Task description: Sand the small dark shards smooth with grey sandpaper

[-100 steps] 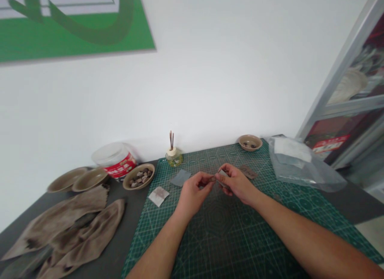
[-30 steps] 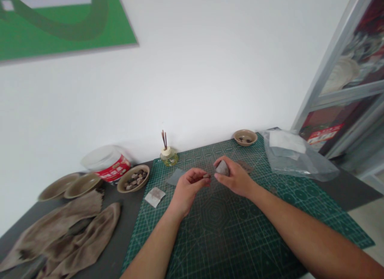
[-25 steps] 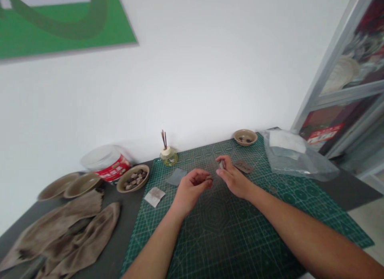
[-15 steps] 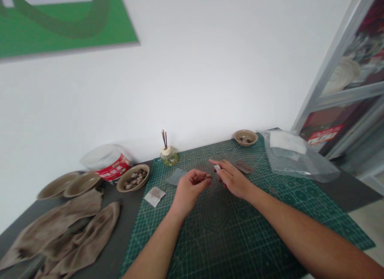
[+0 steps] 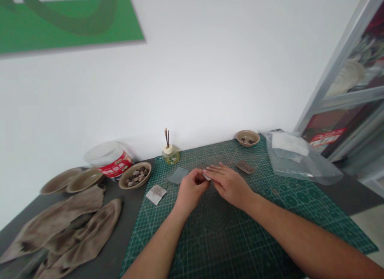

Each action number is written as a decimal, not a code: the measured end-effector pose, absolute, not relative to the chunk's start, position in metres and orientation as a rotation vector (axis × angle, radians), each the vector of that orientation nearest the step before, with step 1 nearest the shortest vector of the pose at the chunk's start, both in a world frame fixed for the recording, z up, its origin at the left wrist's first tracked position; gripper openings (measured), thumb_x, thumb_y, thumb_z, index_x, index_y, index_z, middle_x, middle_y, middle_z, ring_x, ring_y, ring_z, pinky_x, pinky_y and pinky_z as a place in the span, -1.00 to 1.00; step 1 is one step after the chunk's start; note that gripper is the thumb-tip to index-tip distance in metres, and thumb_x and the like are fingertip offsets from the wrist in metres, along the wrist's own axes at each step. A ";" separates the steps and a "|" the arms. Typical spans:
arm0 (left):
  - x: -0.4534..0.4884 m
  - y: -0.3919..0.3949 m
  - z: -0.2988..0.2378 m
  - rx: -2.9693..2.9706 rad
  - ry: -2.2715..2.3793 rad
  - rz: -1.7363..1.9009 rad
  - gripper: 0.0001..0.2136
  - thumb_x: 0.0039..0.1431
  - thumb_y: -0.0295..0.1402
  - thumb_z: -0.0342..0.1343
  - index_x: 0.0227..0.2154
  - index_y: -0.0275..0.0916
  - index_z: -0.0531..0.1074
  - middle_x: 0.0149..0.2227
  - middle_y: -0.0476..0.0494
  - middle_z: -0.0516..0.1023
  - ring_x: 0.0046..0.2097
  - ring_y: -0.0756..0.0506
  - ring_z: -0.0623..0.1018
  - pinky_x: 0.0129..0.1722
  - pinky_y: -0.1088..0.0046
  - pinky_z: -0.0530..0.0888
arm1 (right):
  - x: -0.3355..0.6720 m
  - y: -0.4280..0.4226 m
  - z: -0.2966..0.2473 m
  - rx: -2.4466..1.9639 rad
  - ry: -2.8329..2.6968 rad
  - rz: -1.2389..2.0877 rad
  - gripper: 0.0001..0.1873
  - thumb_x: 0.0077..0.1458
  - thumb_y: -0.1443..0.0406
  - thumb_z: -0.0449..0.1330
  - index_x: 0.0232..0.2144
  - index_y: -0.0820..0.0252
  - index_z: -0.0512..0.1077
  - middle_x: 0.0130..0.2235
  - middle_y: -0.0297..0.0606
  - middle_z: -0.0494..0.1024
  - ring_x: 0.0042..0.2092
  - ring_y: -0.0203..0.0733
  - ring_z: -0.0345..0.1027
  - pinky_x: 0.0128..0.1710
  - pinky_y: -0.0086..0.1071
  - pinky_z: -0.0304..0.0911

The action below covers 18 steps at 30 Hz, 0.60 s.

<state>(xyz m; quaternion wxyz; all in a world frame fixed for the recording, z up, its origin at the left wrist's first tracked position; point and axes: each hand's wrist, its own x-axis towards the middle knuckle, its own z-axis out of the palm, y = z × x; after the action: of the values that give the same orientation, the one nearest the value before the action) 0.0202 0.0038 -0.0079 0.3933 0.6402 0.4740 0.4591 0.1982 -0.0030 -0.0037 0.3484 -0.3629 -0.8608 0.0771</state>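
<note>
Over the green cutting mat (image 5: 216,239) my two hands meet. My left hand (image 5: 192,187) is closed in a pinch on a small pebble, now mostly hidden by the fingers. A small white folded piece of sandpaper (image 5: 207,177) shows between the hands, under the fingertips of my right hand (image 5: 229,185), which press it against the pebble. On the mat beyond lie a grey sandpaper square (image 5: 178,175), a whitish square with a worn grey patch (image 5: 156,194) and a brown piece with dark marks (image 5: 245,167).
A bowl of pebbles (image 5: 128,184) stands left of the mat, near two stacked-looking bowls (image 5: 57,182), a red-labelled tub (image 5: 112,165) and a brown cloth (image 5: 99,235). Along the back are a reed diffuser (image 5: 171,155) and another bowl (image 5: 251,143). A clear plastic bag (image 5: 309,173) lies right.
My right hand has come left with the white folded sandpaper and now meets my left hand, its fingers straighter. The pebble, visible before, is covered. The view has shifted slightly.
</note>
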 end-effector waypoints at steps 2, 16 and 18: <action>0.020 0.003 -0.007 1.619 1.226 1.170 -0.94 -0.08 -0.49 0.21 -0.48 -0.26 0.46 -0.53 0.05 0.47 -0.46 0.02 0.42 -0.43 0.55 0.32 | 0.198 -0.004 -0.003 -0.959 -2.279 0.138 -0.50 0.20 0.41 0.07 0.18 0.08 0.31 0.16 -0.19 0.42 0.20 -0.07 0.24 0.22 -0.01 0.10; 0.023 -0.004 0.000 1.489 1.199 1.269 -0.85 0.04 -0.30 0.25 -0.39 -0.27 0.48 -0.51 -0.02 0.54 -0.46 -0.02 0.50 -0.43 0.51 0.39 | 0.196 -0.008 -0.008 -1.053 -2.184 0.184 -0.39 0.19 0.49 -0.01 0.28 0.17 0.15 0.21 -0.11 0.34 0.17 -0.09 0.31 0.14 -0.16 0.30; 0.024 -0.003 0.002 1.463 1.170 1.287 -0.86 0.02 -0.32 0.27 -0.40 -0.27 0.48 -0.50 -0.02 0.54 -0.45 -0.01 0.50 -0.42 0.52 0.40 | 0.196 -0.009 -0.007 -1.023 -2.177 0.191 -0.39 0.20 0.48 -0.02 0.28 0.19 0.13 0.22 -0.10 0.33 0.18 -0.10 0.29 0.15 -0.17 0.29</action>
<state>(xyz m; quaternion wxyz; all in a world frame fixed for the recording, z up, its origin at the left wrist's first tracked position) 0.0236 -0.0031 0.0016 0.4210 0.5840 0.4669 0.5136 0.1957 -0.0088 -0.0067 0.3564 -0.3963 -0.8429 0.0742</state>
